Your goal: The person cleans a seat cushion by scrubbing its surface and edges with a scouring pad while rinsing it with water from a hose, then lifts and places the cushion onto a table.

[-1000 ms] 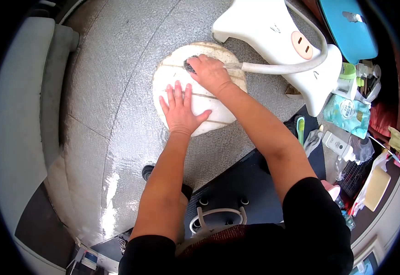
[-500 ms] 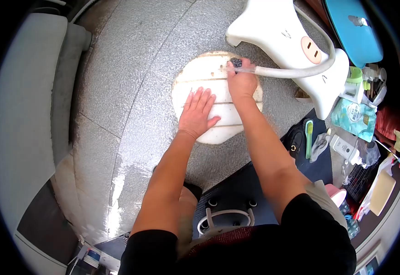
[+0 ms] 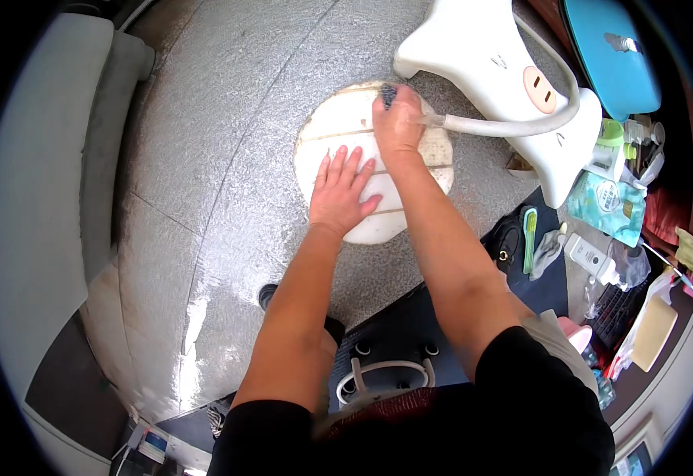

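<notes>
A round white board (image 3: 378, 226) with dark grooves and brownish stains near its edge lies on the grey floor. My left hand (image 3: 342, 189) rests on it, palm down with the fingers spread. Near the board's upper edge, my right hand (image 3: 399, 119) is closed round a dark grey scrubber (image 3: 388, 96), which shows past its fingers. Clear water runs from the end of a whitish hose (image 3: 493, 127) against the right hand.
A white stool-like piece (image 3: 473, 55) with a pink snout shape stands at the upper right. Beyond it are a blue basin (image 3: 612, 67), a teal pouch (image 3: 607, 208), a white bottle (image 3: 591, 258) and a green brush (image 3: 529, 238). A grey sofa-like block (image 3: 45, 190) fills the left.
From the board's left part, my right hand went right with the scrubber, then slightly back left and up. My left hand stays spread on the board. The whole view has shifted.
</notes>
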